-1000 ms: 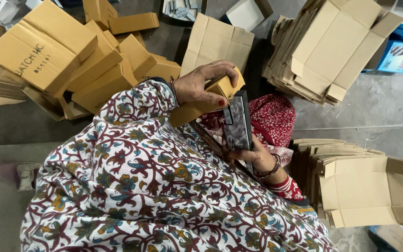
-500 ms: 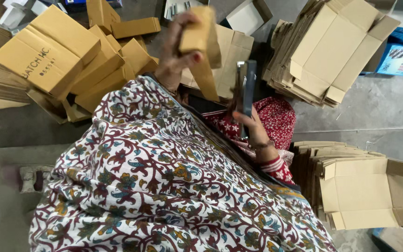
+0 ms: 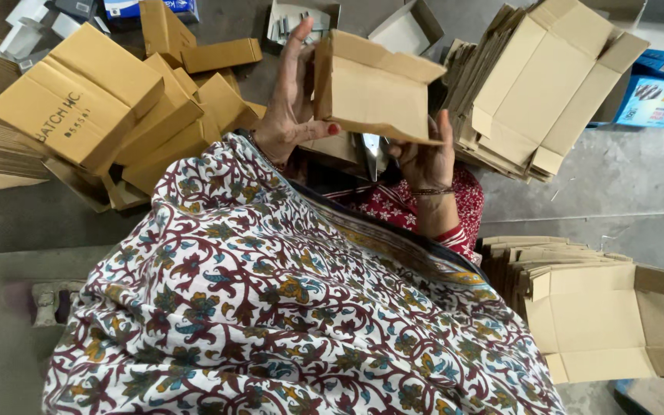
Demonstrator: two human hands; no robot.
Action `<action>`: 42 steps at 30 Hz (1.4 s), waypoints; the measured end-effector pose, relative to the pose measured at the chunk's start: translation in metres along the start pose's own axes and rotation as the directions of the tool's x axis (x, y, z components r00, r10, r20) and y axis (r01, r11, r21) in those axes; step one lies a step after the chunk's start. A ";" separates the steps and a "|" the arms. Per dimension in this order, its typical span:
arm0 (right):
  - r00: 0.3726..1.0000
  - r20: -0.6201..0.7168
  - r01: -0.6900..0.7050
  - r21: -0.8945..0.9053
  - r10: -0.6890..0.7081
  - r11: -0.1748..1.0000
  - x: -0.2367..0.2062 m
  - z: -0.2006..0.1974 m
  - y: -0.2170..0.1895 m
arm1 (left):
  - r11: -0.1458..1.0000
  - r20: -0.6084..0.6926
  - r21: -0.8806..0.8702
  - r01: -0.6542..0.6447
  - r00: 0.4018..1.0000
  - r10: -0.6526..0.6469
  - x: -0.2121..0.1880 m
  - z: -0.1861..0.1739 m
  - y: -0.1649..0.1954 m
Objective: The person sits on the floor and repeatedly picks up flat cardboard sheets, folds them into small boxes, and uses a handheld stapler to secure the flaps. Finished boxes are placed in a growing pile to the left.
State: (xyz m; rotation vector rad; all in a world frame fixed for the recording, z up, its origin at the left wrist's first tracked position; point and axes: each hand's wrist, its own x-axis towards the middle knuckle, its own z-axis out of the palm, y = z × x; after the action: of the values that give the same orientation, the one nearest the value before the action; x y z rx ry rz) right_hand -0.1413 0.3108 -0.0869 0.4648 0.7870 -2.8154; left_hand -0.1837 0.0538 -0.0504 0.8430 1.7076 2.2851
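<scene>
The fingers (image 3: pixel 295 58) of the left hand (image 3: pixel 290 107) are extended and pressed flat against the left side of a small cardboard box (image 3: pixel 374 88), with the thumb hooked under its lower edge. The box is clamped from the opposite side by the right hand (image 3: pixel 426 157), whose fingers are curled up around the lower right corner. The box is thus held in the air between both hands, above the lap and in front of the chest, tilted with one broad face toward the camera; this two-sided grip appears to keep the thin walls square while the box is handled.

A dark flat object (image 3: pixel 370 150) is partly seen below the box; its kind cannot be told. A heap of small folded boxes (image 3: pixel 170 131) lies on the floor (image 3: pixel 624 184) at the left, beside a larger carton (image 3: pixel 78 96). Stacks of flattened box blanks (image 3: pixel 547 84) are placed at the upper right and at the lower right (image 3: pixel 601 315), within reach of the right hand. A patterned garment (image 3: pixel 270 307) fills the foreground.
</scene>
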 end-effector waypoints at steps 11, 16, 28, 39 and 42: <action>0.955 0.215 0.297 -0.728 -0.205 0.618 -0.021 -0.027 -0.018 | 0.325 0.266 0.916 -0.237 0.963 -0.048 0.021 0.006 0.010; 0.962 0.257 -0.048 -0.173 0.092 0.984 -0.026 -0.034 -0.007 | 0.851 0.482 0.403 -0.336 0.869 0.115 0.026 0.025 0.020; 0.964 0.143 0.230 -0.042 -0.222 0.972 -0.052 0.009 0.016 | 0.849 0.214 0.517 0.106 0.945 -0.248 0.016 0.030 -0.002; 0.688 0.401 0.474 -0.880 -0.605 -0.044 -0.053 0.042 0.036 | 0.652 -0.047 0.664 0.366 0.891 -0.452 0.014 0.034 -0.015; 0.660 0.453 0.449 -0.877 -0.600 -0.168 -0.052 0.046 0.040 | 0.701 -0.056 0.616 0.359 0.908 -0.416 0.012 0.034 -0.018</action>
State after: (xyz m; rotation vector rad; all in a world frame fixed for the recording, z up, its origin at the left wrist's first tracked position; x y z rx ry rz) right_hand -0.0941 0.2574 -0.0504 -0.0416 3.1873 -1.7415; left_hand -0.1789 0.0938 -0.0569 0.5686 2.3596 1.3904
